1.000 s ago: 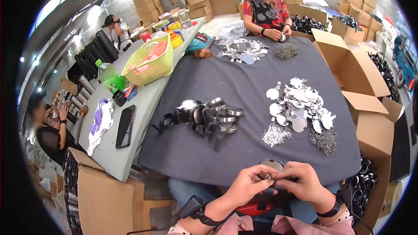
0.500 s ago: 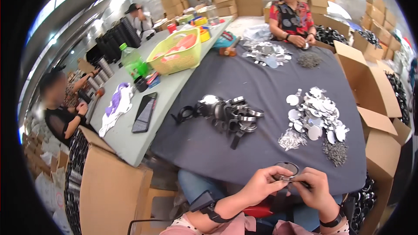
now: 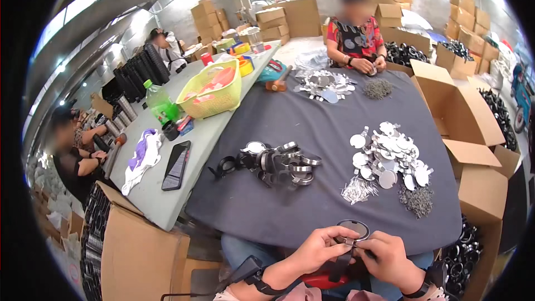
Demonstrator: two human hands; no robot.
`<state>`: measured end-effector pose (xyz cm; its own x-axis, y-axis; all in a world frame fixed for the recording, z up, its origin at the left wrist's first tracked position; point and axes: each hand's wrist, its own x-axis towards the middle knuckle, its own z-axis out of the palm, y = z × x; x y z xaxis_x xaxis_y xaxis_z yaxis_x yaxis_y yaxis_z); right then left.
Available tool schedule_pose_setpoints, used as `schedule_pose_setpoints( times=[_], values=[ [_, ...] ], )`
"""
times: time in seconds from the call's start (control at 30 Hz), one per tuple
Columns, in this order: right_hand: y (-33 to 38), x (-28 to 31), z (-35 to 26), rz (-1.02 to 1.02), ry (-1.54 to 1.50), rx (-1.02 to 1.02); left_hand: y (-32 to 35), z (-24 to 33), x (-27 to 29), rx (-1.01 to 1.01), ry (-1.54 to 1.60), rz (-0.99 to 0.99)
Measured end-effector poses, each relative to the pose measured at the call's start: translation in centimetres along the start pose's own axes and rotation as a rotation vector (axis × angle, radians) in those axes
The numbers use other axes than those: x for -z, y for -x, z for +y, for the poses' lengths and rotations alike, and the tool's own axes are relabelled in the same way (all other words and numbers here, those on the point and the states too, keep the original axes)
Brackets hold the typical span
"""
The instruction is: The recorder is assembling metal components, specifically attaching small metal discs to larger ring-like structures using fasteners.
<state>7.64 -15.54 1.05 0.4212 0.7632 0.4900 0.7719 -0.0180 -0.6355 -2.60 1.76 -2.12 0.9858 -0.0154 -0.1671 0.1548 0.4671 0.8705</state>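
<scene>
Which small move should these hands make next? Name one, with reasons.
Probably a gentle press by the bare right hand on the small silver metal part at the near edge of the round, grey-faced, black-rimmed piece: the bare left hand steadies it, and the right is beside that part.

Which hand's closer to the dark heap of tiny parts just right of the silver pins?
Right. The right hand is on the near side of the heap, slightly left of it; the left hand is farther left, holding the round piece.
</scene>
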Motion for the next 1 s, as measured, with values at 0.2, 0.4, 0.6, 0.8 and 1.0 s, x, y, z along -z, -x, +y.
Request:
schedule_pose_setpoints(
  times=[0.2,0.4,0.6,0.8,1.0],
  values=[
    [0.1,-0.2,1.4,0.010,-0.198,-0.055,-0.4,0.0,-0.3,-0.024,-0.031,-0.005],
    [0.8,-0.7,1.2,0.131,-0.076,0.061,0.0,0.3,-0.8,0.024,0.061,-0.064],
    [0.8,0.4,1.6,0.002,-0.162,0.003,-0.4,0.3,-0.9,0.052,-0.083,-0.075],
    [-0.4,2.4,2.0,-0.121,-0.258,0.045,-0.5,-1.1,-0.7,0.021,0.042,-0.060],
    [1.0,2.1,3.5,-0.060,-0.229,0.069,-1.2,-0.3,-0.6,0.139,0.144,-0.120]
  ],
)
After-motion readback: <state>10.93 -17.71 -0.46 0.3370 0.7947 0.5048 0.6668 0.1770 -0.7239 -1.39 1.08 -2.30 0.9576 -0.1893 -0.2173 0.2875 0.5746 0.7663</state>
